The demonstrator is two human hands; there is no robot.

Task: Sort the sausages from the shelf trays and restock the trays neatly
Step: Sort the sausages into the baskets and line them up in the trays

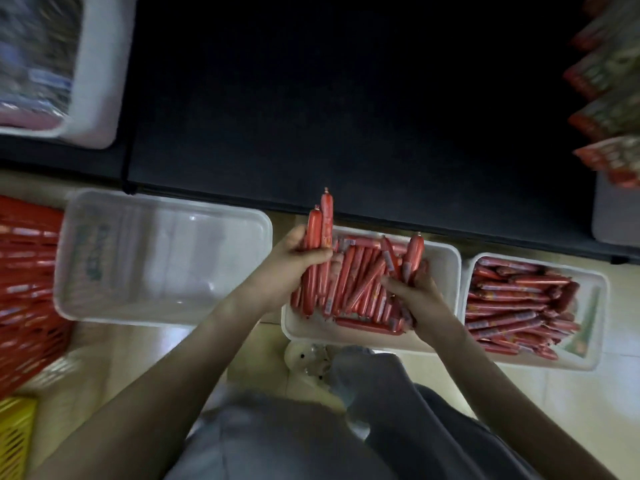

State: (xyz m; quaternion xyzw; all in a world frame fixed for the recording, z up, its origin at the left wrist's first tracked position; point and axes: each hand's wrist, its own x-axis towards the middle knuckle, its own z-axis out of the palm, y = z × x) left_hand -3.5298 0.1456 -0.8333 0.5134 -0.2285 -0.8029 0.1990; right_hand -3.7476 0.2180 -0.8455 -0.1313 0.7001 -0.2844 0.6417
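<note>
Head view. Three trays sit in a row on the pale floor, just in front of a dark shelf [346, 116]. The left tray [166, 265] is see-through, with a green label showing through its bottom. The middle tray [450, 271] is white and holds a big pile of red sausages [356, 282], too many to count. The right tray [540, 362] is also full of red sausages [512, 306], lying mostly sideways.

Two hands are over the middle tray. The left hand [294, 261] is wrapped tight around a bunch of sausages [321, 226]; two ends poke up above the fingers. The right hand [420, 296] is curled around a fat sausage [415, 252] that stands up, with more sausages under its fingers. The arms and hands hide part of the pile.

A fourth tray [104, 71], white, sits on the shelf at the far left; what is in it is blurry. One red basket [27, 278] is at the left, and one yellow basket [15, 438] is below it. Red packets [609, 84] hang at the far right. Grey trousers [284, 445] fill the bottom.
</note>
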